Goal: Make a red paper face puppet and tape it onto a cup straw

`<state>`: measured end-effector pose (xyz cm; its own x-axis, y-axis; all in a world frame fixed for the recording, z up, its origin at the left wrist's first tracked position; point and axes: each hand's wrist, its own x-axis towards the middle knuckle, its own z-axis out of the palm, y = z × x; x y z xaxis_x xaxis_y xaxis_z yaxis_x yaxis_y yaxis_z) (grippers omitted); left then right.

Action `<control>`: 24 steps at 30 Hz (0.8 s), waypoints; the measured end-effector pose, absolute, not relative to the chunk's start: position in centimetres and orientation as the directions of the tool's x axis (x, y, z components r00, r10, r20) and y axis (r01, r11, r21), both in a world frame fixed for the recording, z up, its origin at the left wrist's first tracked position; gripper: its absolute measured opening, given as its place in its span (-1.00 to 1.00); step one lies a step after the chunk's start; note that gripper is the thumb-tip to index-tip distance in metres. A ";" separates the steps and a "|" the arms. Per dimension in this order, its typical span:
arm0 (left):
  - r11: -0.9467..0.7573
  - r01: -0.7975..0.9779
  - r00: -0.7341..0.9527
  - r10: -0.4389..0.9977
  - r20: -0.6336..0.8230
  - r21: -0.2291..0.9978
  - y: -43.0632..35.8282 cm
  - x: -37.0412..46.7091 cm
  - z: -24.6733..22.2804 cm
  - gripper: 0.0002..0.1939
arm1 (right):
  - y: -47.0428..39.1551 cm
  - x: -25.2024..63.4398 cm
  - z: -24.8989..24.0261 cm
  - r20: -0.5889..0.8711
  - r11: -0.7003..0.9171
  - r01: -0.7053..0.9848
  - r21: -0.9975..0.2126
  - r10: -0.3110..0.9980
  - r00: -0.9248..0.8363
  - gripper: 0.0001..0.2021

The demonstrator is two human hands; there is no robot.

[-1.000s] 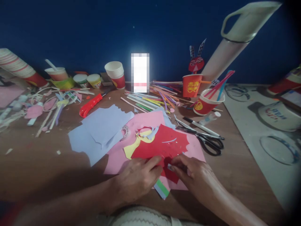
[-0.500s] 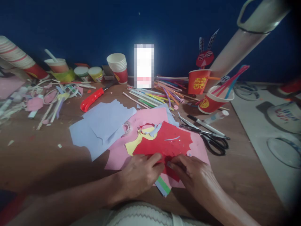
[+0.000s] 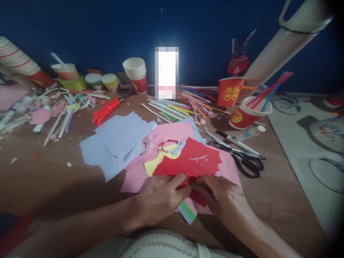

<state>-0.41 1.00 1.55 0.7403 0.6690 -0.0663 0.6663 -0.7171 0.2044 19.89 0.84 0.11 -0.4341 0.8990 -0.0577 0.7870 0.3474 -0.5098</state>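
My left hand [image 3: 164, 195] is closed in a pinch over the lower part of the red paper [image 3: 197, 157]. Facing it, my right hand [image 3: 224, 196] also pinches with thumb and fingers. The fingertips nearly meet, and whatever small piece lies between them is hidden. Under the red sheet lie pink paper [image 3: 172, 129] and a yellow piece [image 3: 151, 166]. A green and light-blue paper strip [image 3: 187, 212] sticks out below the hands. Light-blue paper [image 3: 118, 136] lies to the left, partly over the pink. Black-handled scissors [image 3: 245, 164] rest to the right of the red paper.
A red-handled tool [image 3: 106, 111], stacked paper cups [image 3: 135, 75] and coloured sticks [image 3: 172, 111] lie farther back. At the right stand a red cup [image 3: 230, 92], a tilted cup with straws [image 3: 247, 116] and a glue bottle [image 3: 249, 133]. Paper scraps [image 3: 40, 116] clutter the left.
The hands stay at nearly the same spot, with the fingertips slightly closer together. The whole view has shifted a little; the things on the table lie as before.
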 end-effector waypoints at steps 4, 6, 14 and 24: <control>-0.718 0.669 0.741 0.665 -0.095 0.195 1.1 -0.2 1.7 -0.82 | 0.9 19.7 0.2 -0.006 0.383 0.781 -0.494 0.896 -0.444 -0.92; -0.723 0.664 0.746 0.656 -0.111 0.189 1.2 -0.2 1.8 -0.80 | 1.0 19.6 0.2 0.008 0.396 0.779 -0.485 0.893 -0.449 -0.92; -0.736 0.655 0.755 0.640 -0.139 0.169 1.1 -0.2 1.9 -0.78 | 0.9 19.5 0.3 0.014 0.401 0.780 -0.480 0.893 -0.450 -0.92; -0.738 0.656 0.754 0.631 -0.183 0.158 1.3 0.0 2.1 -0.81 | 0.8 19.7 0.8 0.103 0.481 0.793 -0.374 0.871 -0.480 -0.83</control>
